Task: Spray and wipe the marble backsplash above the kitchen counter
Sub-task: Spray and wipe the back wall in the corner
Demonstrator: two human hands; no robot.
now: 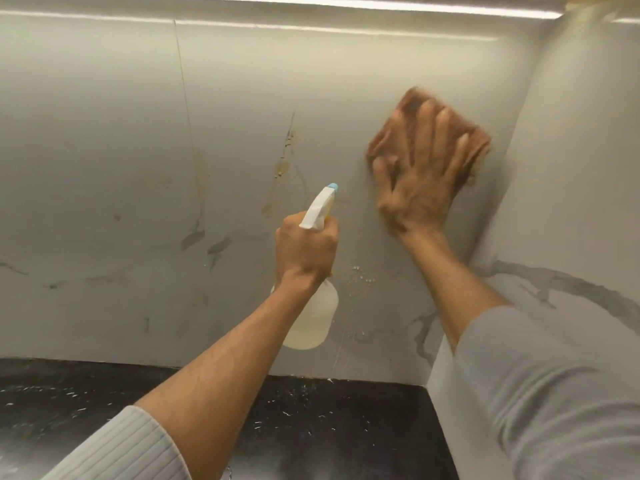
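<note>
The marble backsplash (138,168) is pale grey with dark veins and fills most of the view. My left hand (306,249) grips a translucent spray bottle (313,323) by its white trigger head, its blue nozzle tip pointing up at the wall. Spray droplets (362,277) cling to the marble right of the bottle, and a thin run trails down below them. My right hand (420,174) lies flat with spread fingers on a brown cloth (408,105), pressing it against the backsplash near the right corner. That hand and the cloth are blurred.
A black speckled counter (329,427) runs along the bottom below the backsplash. A marble side wall (571,202) meets the backsplash at the right corner. A light strip (346,1) glows under the cabinet at the top. A vertical seam (183,98) crosses the left part.
</note>
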